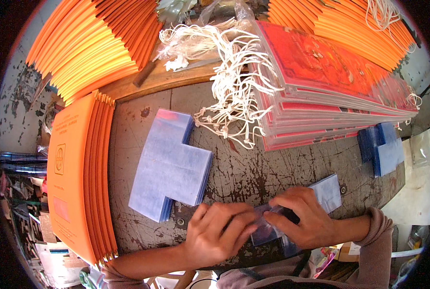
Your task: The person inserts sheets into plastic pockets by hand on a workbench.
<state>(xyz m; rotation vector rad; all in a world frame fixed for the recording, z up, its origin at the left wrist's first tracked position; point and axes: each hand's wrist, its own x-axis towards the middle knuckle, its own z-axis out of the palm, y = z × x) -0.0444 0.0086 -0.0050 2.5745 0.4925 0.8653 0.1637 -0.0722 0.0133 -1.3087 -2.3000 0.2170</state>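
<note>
Print bindery workshop, stacked orange covers [82, 178], worn workbench [253, 168]

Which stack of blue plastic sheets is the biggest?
The T-shaped blue stack left of centre; the one at right is much smaller.

Both forearms enter from below, left hand [220, 233] and right hand [302, 216] palm-down, fingers curled, fingertips meeting.

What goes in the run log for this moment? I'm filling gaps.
left hand: pressing clear plastic piece | right hand: pinching it | blue-tinted stack beside
</note>
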